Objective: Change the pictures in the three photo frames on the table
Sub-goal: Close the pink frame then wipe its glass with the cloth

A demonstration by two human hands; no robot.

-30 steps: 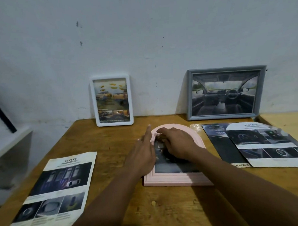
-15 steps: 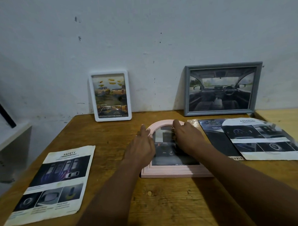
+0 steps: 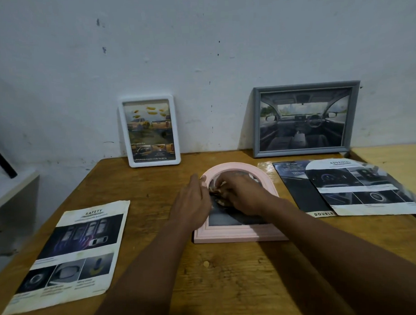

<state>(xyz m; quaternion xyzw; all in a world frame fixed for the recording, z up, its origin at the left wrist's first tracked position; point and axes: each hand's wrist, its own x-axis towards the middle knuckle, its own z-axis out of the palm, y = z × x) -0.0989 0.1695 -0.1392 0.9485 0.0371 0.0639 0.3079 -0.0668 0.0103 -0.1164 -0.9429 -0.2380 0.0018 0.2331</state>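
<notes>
Clearly the pink frame (image 3: 238, 234) was the one being worked on. It lay flat on the table (image 3: 230, 274), well in front of the white frame (image 3: 176, 130) and the grey frame (image 3: 256, 122) leaning on the wall. The left hand (image 3: 192, 205) rested along its left rim with straight, relaxed fingers. The right hand (image 3: 243, 193) bent its fingers onto the picture (image 3: 230, 216) inside the arch, but blur hid whether they pinched it. The frame looked light, stiff and apt to slide. The picture seemed thin and easily creased, best lifted by an edge.
</notes>
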